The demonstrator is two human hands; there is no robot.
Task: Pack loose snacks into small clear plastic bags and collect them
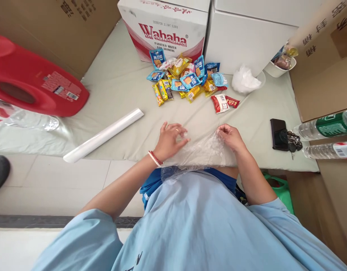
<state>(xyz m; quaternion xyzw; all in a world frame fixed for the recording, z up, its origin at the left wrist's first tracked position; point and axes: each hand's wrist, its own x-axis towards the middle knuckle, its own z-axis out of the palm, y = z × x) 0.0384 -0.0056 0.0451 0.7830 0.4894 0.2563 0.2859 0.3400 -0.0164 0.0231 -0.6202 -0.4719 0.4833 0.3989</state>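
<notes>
A crumpled sheet of clear plastic film [201, 148] stretches between my hands and drapes over the near edge toward my lap. My right hand [231, 136] pinches its right edge between thumb and fingers. On the left side, my left hand [171, 141] is held palm down with its fingers apart; whether it touches the film is hard to see. Left of it lies a white roll [104, 135], slanting across the cloth. Beyond my hands is a pile of small snack packets [187, 77], blue, yellow and red, with a red and white packet [220, 103] nearer me.
A Wahaha carton [167, 32] stands behind the snacks. At left is a red jug [38, 79] beside a clear bottle [32, 119]. At right are a phone [278, 133], keys [294, 142], two bottles [328, 126] and a bowl with white plastic [246, 79].
</notes>
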